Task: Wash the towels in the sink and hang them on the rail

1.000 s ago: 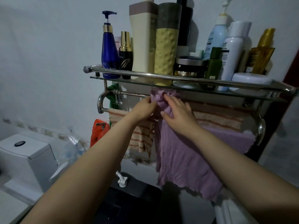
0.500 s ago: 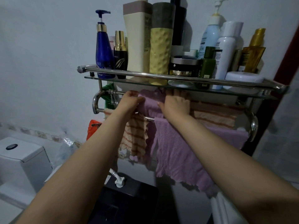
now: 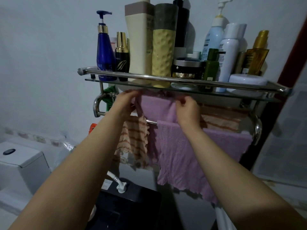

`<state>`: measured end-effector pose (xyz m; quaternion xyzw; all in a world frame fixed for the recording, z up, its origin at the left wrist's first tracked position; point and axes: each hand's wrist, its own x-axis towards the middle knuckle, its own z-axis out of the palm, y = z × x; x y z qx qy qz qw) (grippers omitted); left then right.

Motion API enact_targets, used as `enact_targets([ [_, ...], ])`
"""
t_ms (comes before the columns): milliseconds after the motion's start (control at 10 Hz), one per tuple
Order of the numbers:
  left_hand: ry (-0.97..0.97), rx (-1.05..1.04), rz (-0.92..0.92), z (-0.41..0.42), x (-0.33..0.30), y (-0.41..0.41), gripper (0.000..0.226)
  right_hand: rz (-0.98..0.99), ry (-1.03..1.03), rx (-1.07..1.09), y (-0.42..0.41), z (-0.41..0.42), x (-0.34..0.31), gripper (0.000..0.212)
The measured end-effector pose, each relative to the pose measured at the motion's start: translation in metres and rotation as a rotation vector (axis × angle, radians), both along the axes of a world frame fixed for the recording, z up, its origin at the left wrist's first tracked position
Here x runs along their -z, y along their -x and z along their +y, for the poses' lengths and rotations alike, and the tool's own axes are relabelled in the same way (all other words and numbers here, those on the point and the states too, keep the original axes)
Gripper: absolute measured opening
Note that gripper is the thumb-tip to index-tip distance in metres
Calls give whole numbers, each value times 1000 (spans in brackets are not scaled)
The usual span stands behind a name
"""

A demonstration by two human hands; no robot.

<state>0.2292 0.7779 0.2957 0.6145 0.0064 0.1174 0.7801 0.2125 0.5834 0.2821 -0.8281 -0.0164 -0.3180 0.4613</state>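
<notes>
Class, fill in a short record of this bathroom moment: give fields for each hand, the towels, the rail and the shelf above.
left hand: pinches the purple towel's top edge
right hand: pinches the same edge, further right
purple towel: draped over the rail, hanging down
striped towel: hangs beside it, orange and cream
rail: chrome, below the shelf
shelf: crowded with bottles and jars

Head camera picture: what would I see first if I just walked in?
Two hands, left and right, reach up in the middle and pinch a purple towel draped over the rail. Just above, a shelf is crowded with bottles, with a tall blue pump bottle at its left end.
</notes>
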Motion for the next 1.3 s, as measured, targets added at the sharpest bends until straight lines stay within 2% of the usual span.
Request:
enact_targets([
  [100,121,-16,36,15,-1,-5,13,104,-205,-16,-7,-7,-7,23],
  [200,-211,-230,49,24,4,-15,34,159,-256,-36,-11,-10,-7,25],
  [300,-12,-404,-1,39,3,-24,46,55,-410,21,-8,-13,-10,25],
  [400,-157,-392,-17,45,5,-26,36,113,-126,27,-10,-6,-4,24],
  [500,-527,-458,-28,47,4,-26,26,147,302,77,-7,-1,-1,29],
  [600,-483,-620,-49,55,0,-26,23,105,379,159,-5,-6,-5,30],
  [700,-547,-685,-37,59,6,-21,25,117,543,205,-4,-8,-3,34],
  [800,-1016,-732,-233,50,21,-11,26,95,713,231,2,-9,9,36],
  [900,-1303,-581,-397,41,36,-9,35,17,820,172,5,-10,21,42],
  [1000,-1413,-448,-223,44,38,-16,51,128,854,128,3,-12,26,52],
  [1100,-1419,-411,-123,53,30,-24,58,146,847,139,4,-16,23,55],
  [1300,-1475,-406,-115,47,32,-16,58,188,860,161,10,-24,26,60],
])
